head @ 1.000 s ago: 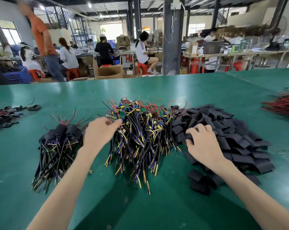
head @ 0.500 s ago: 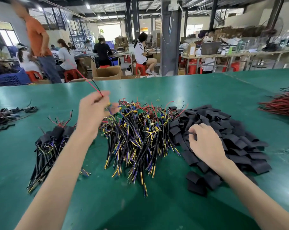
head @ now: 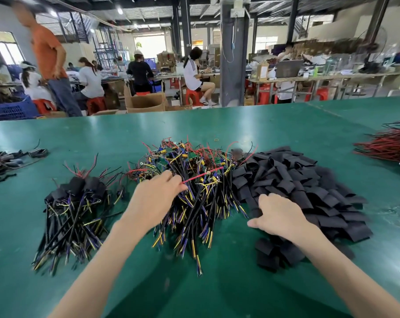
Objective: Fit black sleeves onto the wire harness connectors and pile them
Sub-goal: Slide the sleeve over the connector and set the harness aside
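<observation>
A heap of bare wire harnesses (head: pixel 194 180) with yellow, blue, black and red wires lies in the middle of the green table (head: pixel 217 283). My left hand (head: pixel 153 198) hovers over its near left side and pinches a red wire (head: pixel 201 175) that runs off to the right. A pile of flat black sleeves (head: pixel 309 191) lies to the right. My right hand (head: pixel 279 214) rests on the sleeve pile's near left edge, fingers curled into the sleeves; whether it grips one is hidden. A smaller pile of sleeved harnesses (head: pixel 75 203) lies to the left.
Red-wired harnesses (head: pixel 387 145) lie at the right edge of the table. More dark parts (head: pixel 8 157) sit at the far left. Beyond the table's far edge are cardboard boxes (head: pixel 146 102), a pillar (head: pixel 233 53) and several seated workers.
My left hand had risen with a red wire over the harness heap, and has now dropped nearer to me, still pinching it. My right hand slid to the sleeve pile's near edge.
</observation>
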`<state>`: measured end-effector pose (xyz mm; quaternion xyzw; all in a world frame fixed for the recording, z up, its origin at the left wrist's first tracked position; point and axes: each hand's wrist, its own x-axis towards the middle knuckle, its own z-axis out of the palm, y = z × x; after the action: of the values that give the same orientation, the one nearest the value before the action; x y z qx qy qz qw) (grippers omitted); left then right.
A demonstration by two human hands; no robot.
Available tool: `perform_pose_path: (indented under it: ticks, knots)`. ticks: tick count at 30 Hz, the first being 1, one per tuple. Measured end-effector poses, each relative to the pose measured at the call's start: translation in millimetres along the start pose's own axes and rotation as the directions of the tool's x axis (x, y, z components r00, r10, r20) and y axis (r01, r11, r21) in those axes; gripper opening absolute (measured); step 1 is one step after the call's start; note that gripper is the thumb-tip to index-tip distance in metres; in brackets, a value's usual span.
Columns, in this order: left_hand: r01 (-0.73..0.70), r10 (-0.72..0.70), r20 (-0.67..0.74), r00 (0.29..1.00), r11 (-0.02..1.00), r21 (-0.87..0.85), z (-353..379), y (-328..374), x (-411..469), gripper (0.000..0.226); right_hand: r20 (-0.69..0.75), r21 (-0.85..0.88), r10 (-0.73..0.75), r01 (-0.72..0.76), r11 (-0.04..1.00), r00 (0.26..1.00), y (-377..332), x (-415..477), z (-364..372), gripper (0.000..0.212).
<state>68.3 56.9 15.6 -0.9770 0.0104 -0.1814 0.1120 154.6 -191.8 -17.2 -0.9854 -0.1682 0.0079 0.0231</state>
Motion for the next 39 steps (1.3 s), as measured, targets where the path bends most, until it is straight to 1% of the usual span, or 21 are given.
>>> perform_pose_path:
  ticks: [1, 3, 4, 6, 7, 8, 9, 10, 11, 12, 13, 17, 19, 20, 22, 24, 27, 30, 35, 39]
  knots:
    - [-0.013, 0.014, -0.045, 0.999, 1.0, 0.008, 8.5, 2.8, -2.8, 0.051, -0.006, 0.008, -0.007, 0.007, 1.0, 1.0, 0.0, -0.3, -0.4, 0.042]
    - [0.01, 0.0, -0.166, 0.986, 0.998, 0.058, 19.6, 4.0, -4.8, 0.042, -0.02, 0.024, -0.025, 0.025, 0.999, 0.999, 0.7, -1.3, -1.8, 0.034]
    - [0.02, -0.005, -0.249, 0.969, 0.998, 0.057, 25.5, 3.0, -4.7, 0.034, -0.031, 0.026, -0.036, 0.037, 0.999, 0.999, 0.7, -2.0, -2.2, 0.031]
    - [-0.008, 0.001, -0.362, 0.932, 1.0, -0.018, 28.0, 1.9, -5.8, 0.01, -0.06, 0.04, -0.056, 0.059, 0.997, 0.997, -0.7, -3.3, -2.8, 0.031]
    - [-0.009, -0.019, -0.379, 0.925, 0.997, -0.072, 25.8, 3.4, -7.2, 0.027, -0.075, 0.059, -0.067, 0.072, 0.996, 0.995, -1.7, -3.8, -3.0, 0.033]
    - [-0.023, -0.02, -0.363, 0.931, 0.993, -0.114, 26.9, 4.8, -9.3, 0.051, -0.093, 0.087, -0.078, 0.086, 0.992, 0.993, -3.2, -4.1, -2.9, 0.036]
    - [-0.036, -0.022, -0.341, 0.94, 0.986, -0.163, 25.3, 6.2, -11.7, 0.066, -0.118, 0.119, -0.086, 0.1, 0.988, 0.989, -4.2, -4.5, -2.9, 0.038]
    - [-0.049, -0.022, -0.34, 0.94, 0.979, -0.199, 24.2, 8.3, -12.7, 0.071, -0.152, 0.152, -0.088, 0.111, 0.982, 0.985, -5.4, -4.5, -3.4, 0.039]
    - [-0.052, -0.02, -0.307, 0.952, 0.973, -0.226, 18.8, 12.8, -14.6, 0.063, -0.191, 0.184, -0.083, 0.119, 0.976, 0.978, -6.0, -4.7, -4.2, 0.039]
    - [-0.059, -0.013, -0.312, 0.95, 0.974, -0.218, 17.1, 16.4, -15.0, 0.047, -0.23, 0.213, -0.076, 0.126, 0.969, 0.97, -6.4, -4.8, -5.3, 0.04]
    - [-0.054, -0.012, -0.317, 0.949, 0.978, -0.199, 14.3, 19.7, -15.3, 0.037, -0.268, 0.241, -0.071, 0.138, 0.961, 0.961, -6.6, -4.7, -6.3, 0.04]
    - [-0.051, 0.004, -0.283, 0.959, 0.986, -0.16, 12.4, 29.7, -18.6, 0.044, -0.426, 0.391, -0.077, 0.261, 0.883, 0.901, -8.1, -4.8, -9.9, 0.037]
    - [-0.069, 0.016, -0.275, 0.961, 0.981, -0.183, 15.6, 32.4, -19.9, 0.042, -0.463, 0.454, -0.088, 0.322, 0.831, 0.882, -9.0, -4.3, -10.8, 0.035]
    - [-0.095, 0.017, -0.308, 0.951, 0.966, -0.242, 17.3, 33.5, -19.8, 0.037, -0.469, 0.475, -0.101, 0.347, 0.808, 0.878, -9.3, -4.3, -11.1, 0.035]
    - [-0.112, -0.049, -0.362, 0.931, 0.905, -0.411, 18.7, 36.0, -20.2, 0.029, -0.473, 0.491, -0.139, 0.391, 0.779, 0.87, -9.7, -4.7, -10.6, 0.036]
    - [-0.083, -0.118, -0.344, 0.932, 0.852, -0.518, 18.6, 36.7, -20.8, 0.025, -0.48, 0.492, -0.17, 0.425, 0.76, 0.86, -10.9, -5.3, -9.8, 0.037]
    - [-0.053, -0.146, -0.312, 0.939, 0.833, -0.55, 19.1, 37.3, -21.4, 0.024, -0.513, 0.481, -0.203, 0.476, 0.736, 0.834, -13.8, -6.1, -9.0, 0.036]
    - [-0.056, -0.152, -0.312, 0.938, 0.822, -0.567, 18.9, 38.2, -21.7, 0.023, -0.529, 0.472, -0.233, 0.511, 0.718, 0.816, -16.2, -7.7, -9.4, 0.036]
    - [-0.034, -0.159, -0.302, 0.94, 0.836, -0.547, 20.5, 38.3, -22.8, 0.024, -0.548, 0.49, -0.275, 0.569, 0.661, 0.79, -17.8, -12.3, -11.6, 0.036]
    - [-0.027, -0.171, -0.329, 0.929, 0.854, -0.519, 21.1, 37.9, -22.8, 0.022, -0.569, 0.483, -0.28, 0.59, 0.647, 0.773, -17.1, -12.4, -12.8, 0.037]
